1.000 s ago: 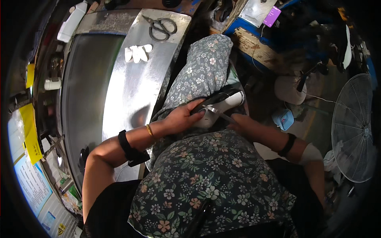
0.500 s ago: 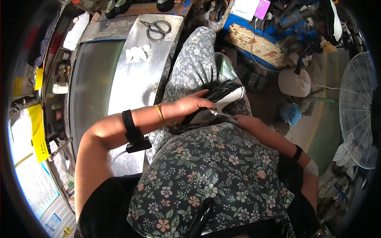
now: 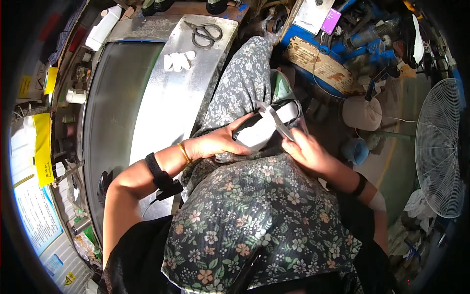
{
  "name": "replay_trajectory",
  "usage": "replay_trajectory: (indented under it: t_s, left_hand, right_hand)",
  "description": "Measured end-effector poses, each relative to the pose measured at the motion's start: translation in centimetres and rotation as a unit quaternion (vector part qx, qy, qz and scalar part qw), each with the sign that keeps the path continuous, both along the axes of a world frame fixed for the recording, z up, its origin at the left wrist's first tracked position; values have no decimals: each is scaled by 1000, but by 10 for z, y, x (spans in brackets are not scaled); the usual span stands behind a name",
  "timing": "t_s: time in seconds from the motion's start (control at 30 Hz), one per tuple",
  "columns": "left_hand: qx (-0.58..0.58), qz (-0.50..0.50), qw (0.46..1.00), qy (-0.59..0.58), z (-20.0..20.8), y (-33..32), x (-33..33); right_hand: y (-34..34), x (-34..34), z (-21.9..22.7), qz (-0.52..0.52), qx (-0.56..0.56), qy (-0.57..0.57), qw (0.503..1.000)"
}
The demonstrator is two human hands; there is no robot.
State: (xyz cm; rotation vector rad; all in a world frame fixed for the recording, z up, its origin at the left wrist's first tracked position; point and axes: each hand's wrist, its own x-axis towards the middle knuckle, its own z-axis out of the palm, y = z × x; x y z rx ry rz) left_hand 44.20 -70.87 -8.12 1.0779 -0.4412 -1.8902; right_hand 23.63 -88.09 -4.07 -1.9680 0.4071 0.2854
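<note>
On my lap lies a shoe (image 3: pixel 255 134) with a white sole turned up and black material round its edge. My left hand (image 3: pixel 215 143) grips its near left side, thumb along the sole and fingers reaching round the far edge. In my right hand (image 3: pixel 309 153) is a long pale grey tool (image 3: pixel 280 124), its far end over the sole; motion blurs it, so I cannot tell its kind. The fingers of that hand are closed round its near end. Floral cloth (image 3: pixel 245 66) covers my lap beneath the shoe.
At my left stands a shiny metal bench top (image 3: pixel 159 105) with black-handled scissors (image 3: pixel 205 36) and several small white pieces (image 3: pixel 179 61). A blue machine with a worn wooden panel (image 3: pixel 318 61) is ahead right. A wire-guarded fan (image 3: pixel 443 147) stands at far right, near a whitish container (image 3: pixel 361 113).
The shoe has turned so its white sole faces up more. My right hand has risen with the tool, now above the sole. My left hand has shifted to the near left side.
</note>
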Motion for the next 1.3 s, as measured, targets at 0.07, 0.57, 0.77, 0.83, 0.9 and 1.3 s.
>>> replay_trajectory:
  t_s: [0.07,0.57,0.77,0.83,0.9,1.3]
  left_hand:
    - [12,15,1000,-3,4,3,-2]
    - [77,172,558,-808,8,98,26]
    - [-44,112,669,-734,-5,123,2]
    - [-72,137,730,-666,26,121,10]
    - [-133,231,845,-464,73,109,23]
    - [-671,20,738,60,224,-45,-7]
  right_hand:
    - [3,8,7,15,86,2,996]
    - [24,245,-55,-72,-281,-214,933]
    - [40,251,-76,81,-314,-256,911]
    - [13,220,-59,80,-283,-241,925]
    - [-28,185,-39,54,-269,-227,934]
    - [-332,7,142,-293,-626,-158,705]
